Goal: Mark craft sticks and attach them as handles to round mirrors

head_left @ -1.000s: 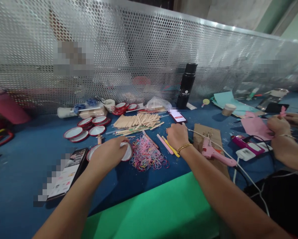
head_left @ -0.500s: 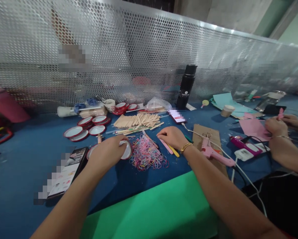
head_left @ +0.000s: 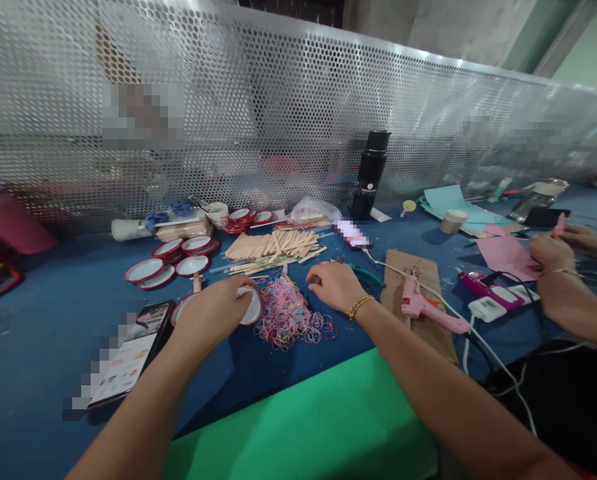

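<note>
My left hand [head_left: 218, 307] hangs low over a white lid with a red rim [head_left: 252, 308]. Its fingers are bent inward over the lid, and whatever they hold is hidden. Just to the right lies a tangled heap of small coloured rubber bands [head_left: 291, 317]. At the right side of that heap is my right hand [head_left: 336, 287], wearing a gold bracelet [head_left: 360, 305]. Its fingers are loosely curved and a little apart, with nothing visible between them. A pale pink stick end [head_left: 285, 270] pokes up behind the heap.
Flat wooden sticks [head_left: 273, 245] and more red-rimmed lids [head_left: 143, 270] lie behind. A phone [head_left: 131, 360] rests at left, a pink glue gun [head_left: 431, 312] on cardboard at right. A black bottle [head_left: 371, 175] stands by the mesh partition. Another person's hands [head_left: 553, 253] work at far right.
My right hand has shifted slightly left and nearer, and its fingers have loosened. The pink and yellow strips beside it are no longer visible. My left hand has barely moved.
</note>
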